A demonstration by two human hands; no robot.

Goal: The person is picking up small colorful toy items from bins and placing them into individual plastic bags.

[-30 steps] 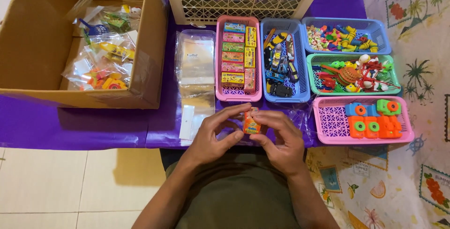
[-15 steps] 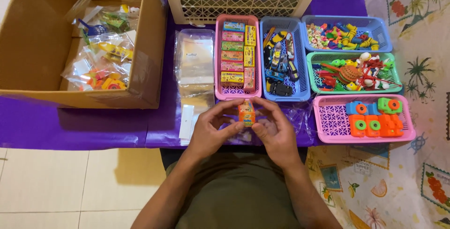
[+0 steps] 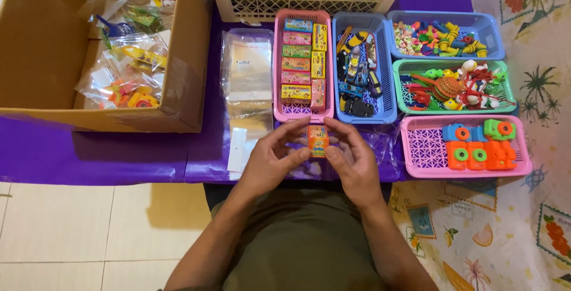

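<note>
pinched between the fingertips of both the left hand (image 3: pixel 270 163) and right hand (image 3: pixel 352 163), a small orange box (image 3: pixel 317 140) sits upright just before the pink tray of boxes (image 3: pixel 279 59); steady, even pressure should avoid crushing it.

Your head camera looks steeply down, fairly close, over the purple table (image 3: pixel 119 160); its far edge seems cropped.
</note>
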